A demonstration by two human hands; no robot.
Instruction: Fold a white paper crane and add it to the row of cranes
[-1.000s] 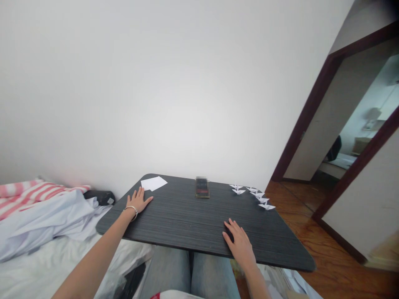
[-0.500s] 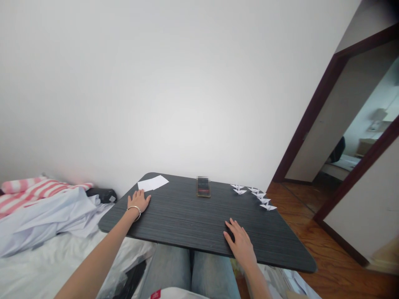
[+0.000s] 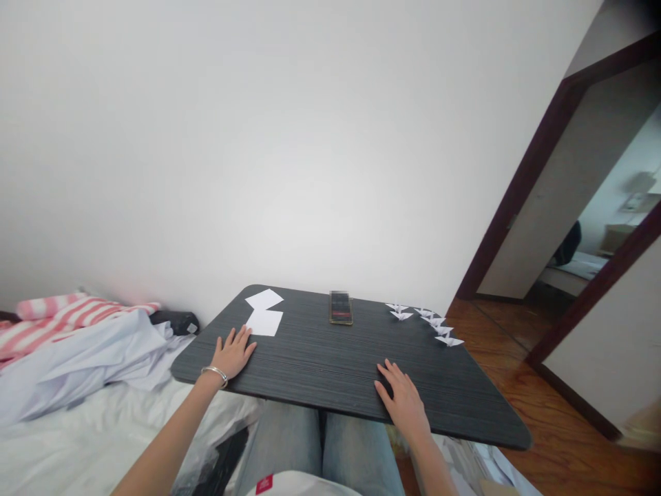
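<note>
My left hand [image 3: 232, 354], with a bangle at the wrist, lies palm down on the left of the dark table [image 3: 320, 368]. Its fingers are spread, and a fingertip meets the corner of a square white paper sheet [image 3: 265, 324]. Just behind that sheet lies other white paper [image 3: 265, 299]; whether it is one sheet or a stack I cannot tell. Flat near the front edge, right of the middle, rests my right hand [image 3: 403, 399], fingers apart and holding nothing. Several folded white paper cranes [image 3: 432, 322] stand at the table's back right.
A phone [image 3: 341, 308] lies at the back middle of the table, close to the white wall [image 3: 330, 172]. On the left a bed holds white cloth [image 3: 87, 355] and a pink-striped cloth [image 3: 103, 315]. A dark door frame [image 3: 516, 186] rises at the right.
My left hand has slid toward the front edge, and one paper sheet has come forward with it, apart from the other paper. My right hand stays in place; the view has shifted slightly.
</note>
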